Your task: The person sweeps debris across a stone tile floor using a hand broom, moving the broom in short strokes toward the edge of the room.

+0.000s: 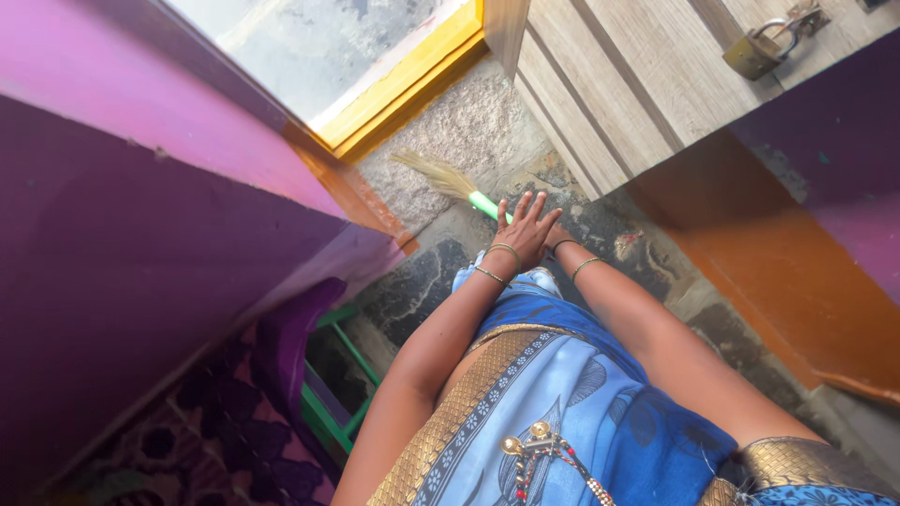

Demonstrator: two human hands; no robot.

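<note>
At a stone threshold between a purple wall [141, 272] and a wooden door [619, 84], a grass broom [448, 180] lies low over the floor. The left hand [525, 230] is spread, fingers released; the right hand [560, 236], mostly hidden, apparently grips the green handle [487, 205]. Light, with soft bristles, it is best held by that stiff handle.

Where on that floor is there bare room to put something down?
The pale rough slab between the yellow threshold and the wooden door lies bare past the broom. The dark floor beside the orange wall base is open too. It is crowded on the left, where the green frame sits against the purple wall, and around both hands.
</note>
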